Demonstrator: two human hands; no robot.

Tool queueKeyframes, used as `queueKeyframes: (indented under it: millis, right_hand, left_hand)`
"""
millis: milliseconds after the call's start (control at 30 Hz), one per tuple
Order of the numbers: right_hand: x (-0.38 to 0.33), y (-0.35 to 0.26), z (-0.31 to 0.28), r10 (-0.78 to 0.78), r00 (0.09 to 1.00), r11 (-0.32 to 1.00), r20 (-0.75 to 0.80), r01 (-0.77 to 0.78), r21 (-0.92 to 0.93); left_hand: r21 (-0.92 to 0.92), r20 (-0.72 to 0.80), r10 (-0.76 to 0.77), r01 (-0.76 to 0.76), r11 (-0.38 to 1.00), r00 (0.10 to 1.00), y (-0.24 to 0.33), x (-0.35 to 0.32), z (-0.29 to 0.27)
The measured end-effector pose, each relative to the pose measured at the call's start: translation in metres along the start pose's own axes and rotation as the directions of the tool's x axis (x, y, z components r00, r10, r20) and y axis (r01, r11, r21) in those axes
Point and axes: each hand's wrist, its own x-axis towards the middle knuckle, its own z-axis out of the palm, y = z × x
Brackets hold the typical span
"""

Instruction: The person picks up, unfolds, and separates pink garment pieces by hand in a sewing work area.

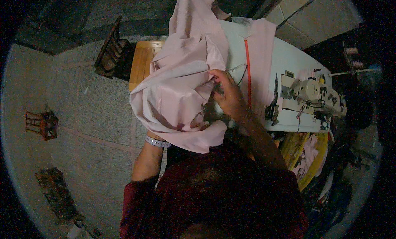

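While the right hand (pixel 228 94) reaches forward with the forearm angled up from the lower edge, its fingers curl and pinch a fold of the pale pink, crumpled fabric garment (pixel 181 90). The left hand is buried under that cloth, only the wrist with a light band (pixel 156 142) showing, so its grip cannot be told. The garment bunches left of the right hand, trailing over the white counter (pixel 288 57). Dark scissors (pixel 273 103) lie just right of the hand.

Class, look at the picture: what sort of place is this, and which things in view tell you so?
Probably a sewing workshop: a sewing machine on a white table, scissors, and pink cloth.
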Motion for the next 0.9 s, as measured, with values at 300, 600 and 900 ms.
queueKeyframes:
  millis: [300, 600, 900]
  right_hand:
    - [0.026, 0.007, -0.016, -0.23, 0.973, 0.957, -0.025, 0.222, -0.187]
    - [0.038, -0.003, -0.032, -0.287, 0.955, 0.91, 0.079, 0.298, -0.289]
    - [0.043, -0.003, -0.03, -0.283, 0.951, 0.88, 0.125, 0.309, -0.361]
  left_hand:
    - [0.716, 0.049, 0.418, -0.324, 0.618, 0.907, -0.012, -0.003, -0.02]
    - [0.872, 0.034, 0.532, -0.285, 0.398, 0.846, -0.014, -0.009, -0.027]
    - [-0.852, -0.001, -0.203, 0.106, 0.513, 0.979, -0.001, -0.013, -0.031]
